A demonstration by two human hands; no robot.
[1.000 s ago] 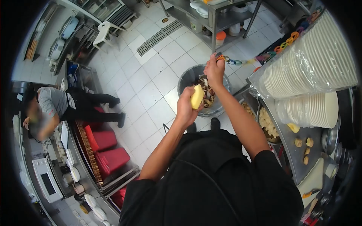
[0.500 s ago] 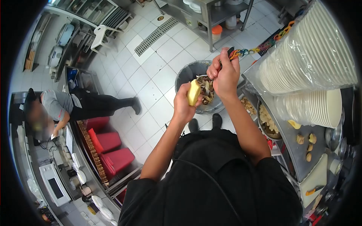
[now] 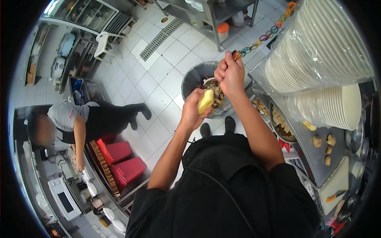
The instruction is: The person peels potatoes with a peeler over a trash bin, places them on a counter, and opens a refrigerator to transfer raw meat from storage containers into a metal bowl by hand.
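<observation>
My left hand (image 3: 193, 109) is closed around a peeled yellow potato (image 3: 206, 102) above the bin. My right hand (image 3: 231, 77) is wrapped around a peeler, mostly hidden by the fingers. A colourful chain of linked rubber bands (image 3: 262, 38) runs from that hand toward the upper right. Below both hands is a grey-lined bin (image 3: 186, 84) with brown and pale peelings (image 3: 218, 99) inside. To my right stand a metal pot (image 3: 291, 139) with pale pieces (image 3: 279, 119) and a container of peelings or chunks (image 3: 260, 107).
Bagged stacks of white bowls (image 3: 309, 51) crowd the right counter (image 3: 303, 152). Several small brown pieces (image 3: 317, 141) and a cutting board (image 3: 337, 180) with an orange-handled knife (image 3: 335, 196) lie there. At left, another person (image 3: 67, 115) leans over a counter, near red bins (image 3: 129, 170).
The potato has turned slightly in my left hand, and my right hand has shifted a little left. The rubber-band chain shows more fully. The other person has bent further over the counter.
</observation>
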